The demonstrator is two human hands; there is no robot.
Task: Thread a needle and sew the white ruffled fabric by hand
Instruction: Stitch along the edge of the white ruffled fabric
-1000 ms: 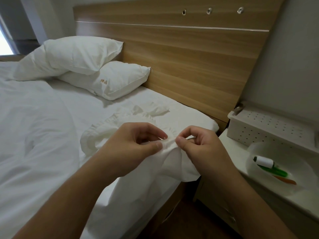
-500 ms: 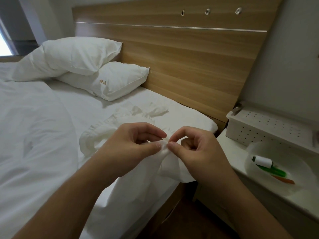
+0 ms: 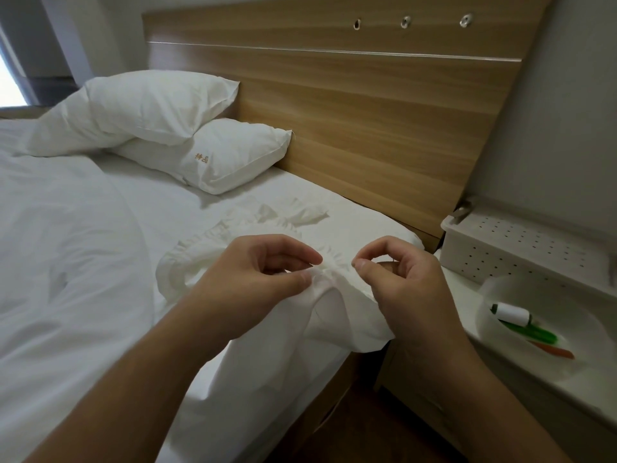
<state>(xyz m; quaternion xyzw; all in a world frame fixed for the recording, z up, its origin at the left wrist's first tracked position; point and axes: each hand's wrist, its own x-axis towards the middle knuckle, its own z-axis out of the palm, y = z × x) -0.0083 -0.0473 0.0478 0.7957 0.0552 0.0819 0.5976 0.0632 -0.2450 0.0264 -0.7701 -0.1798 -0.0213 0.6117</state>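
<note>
Since half a second ago the 2 hands have drawn apart: then the right thumb and forefinger met the left fingertips at the fabric, and now a gap of gathered cloth shows between them.

The left hand comes in from 7 o'clock, forearm bare, knuckles up, thumb and forefinger curled together and pinching a ruffled fold of the white fabric. The other fingers arch loosely above the pinch.

The fabric lies at the near corner of the bed, its frilled edge running away toward 11 o'clock and its loose end hanging over the mattress edge below the hands.

The right hand comes in from 5 o'clock, thumb and forefinger closed tip to tip in a narrow ring just right of the ruffle. A thin dark line shows at the fingertips, likely the needle, though it is too small to tell for sure. No thread can be made out.

At 11 o'clock, 2 pillows lean on the wooden headboard; the lower one bears small gold embroidered characters, too small to read.

At 3 o'clock a white perforated box sits on the nightstand, and near it a clear bowl holds a white spool, a green pen-like item and an orange one.
</note>
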